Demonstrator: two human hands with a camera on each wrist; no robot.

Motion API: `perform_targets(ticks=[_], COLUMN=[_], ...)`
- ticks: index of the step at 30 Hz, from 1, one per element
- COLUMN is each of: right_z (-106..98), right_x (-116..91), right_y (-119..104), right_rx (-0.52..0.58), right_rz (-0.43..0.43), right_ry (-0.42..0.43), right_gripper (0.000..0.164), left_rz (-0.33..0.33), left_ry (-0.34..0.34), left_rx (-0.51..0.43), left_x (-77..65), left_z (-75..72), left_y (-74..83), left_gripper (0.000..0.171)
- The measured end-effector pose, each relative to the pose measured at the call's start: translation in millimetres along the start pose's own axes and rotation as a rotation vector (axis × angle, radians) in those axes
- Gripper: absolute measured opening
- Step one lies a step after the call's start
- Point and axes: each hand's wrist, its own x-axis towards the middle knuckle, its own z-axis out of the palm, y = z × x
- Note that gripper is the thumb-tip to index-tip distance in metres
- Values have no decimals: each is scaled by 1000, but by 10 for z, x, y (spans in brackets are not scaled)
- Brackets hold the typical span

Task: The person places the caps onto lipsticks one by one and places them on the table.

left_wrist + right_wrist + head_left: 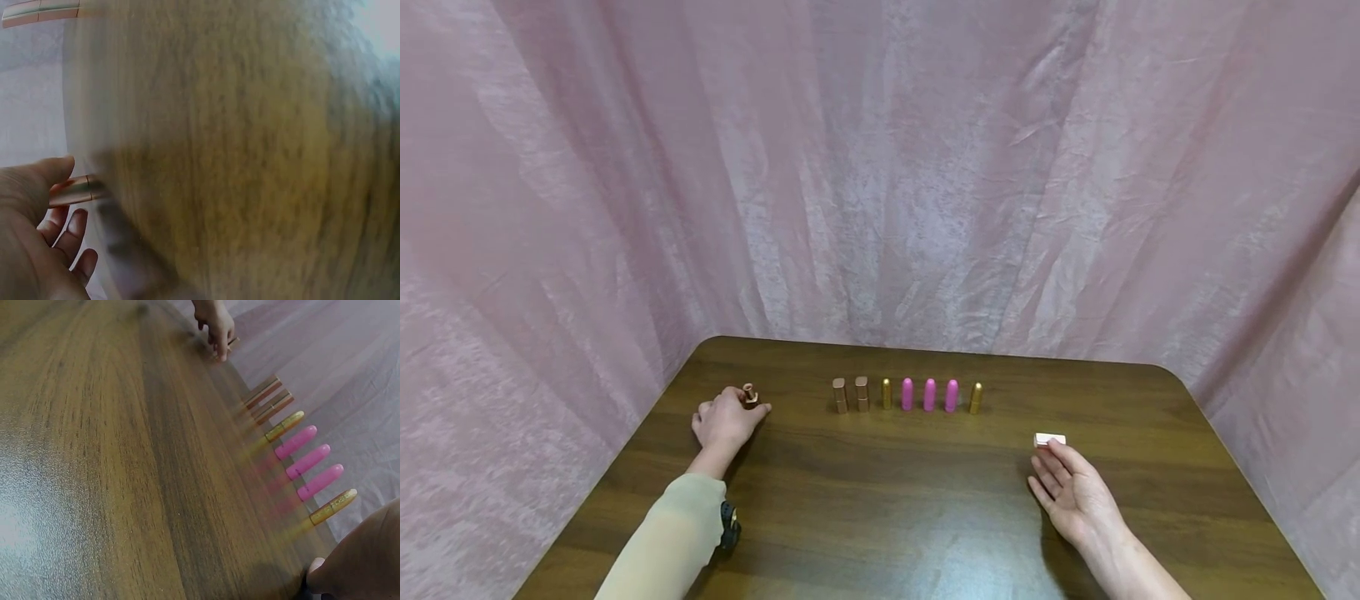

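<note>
At the left of the table, my left hand [722, 421] is around an upright rose-gold lipstick tube [750, 398], its thumb extended on one side and the fingers on the other. In the left wrist view, a narrow gap shows between the thumb [59, 167] and the tube [78, 190], whose base meets the tabletop. On the right, my right hand [1078, 500] is turned palm up and pinches a small white oblong piece [1049, 439] with a reddish lower edge between thumb and fingers. Only the thumb [319, 565] of this hand shows clearly in the right wrist view.
Between the hands stands a row of upright lipstick tubes: two rose-gold ones [862, 394], a gold one [887, 394], three pink ones [929, 395] and another gold one [975, 398]. The wooden table [880, 492] ends at a pink curtain [917, 183] behind.
</note>
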Motion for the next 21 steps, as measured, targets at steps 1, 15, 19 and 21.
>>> perform_targets(ticks=[1, 15, 19, 21], right_z=[5, 32, 28, 25], right_x=[1, -3, -25, -30], right_y=[2, 8, -7, -19], right_rx=[-1, -17, -18, -17], right_rz=[-1, -8, -12, -13], right_ry=[1, -3, -3, -5], right_gripper=[12, 14, 11, 12], left_rz=[-3, 4, 113, 176], left_ry=[1, 3, 52, 70], left_rx=[-1, -62, -89, -97], left_x=[3, 13, -53, -108], left_z=[6, -33, -121, -175], left_y=[2, -61, -10, 33], left_gripper=[44, 38, 36, 34])
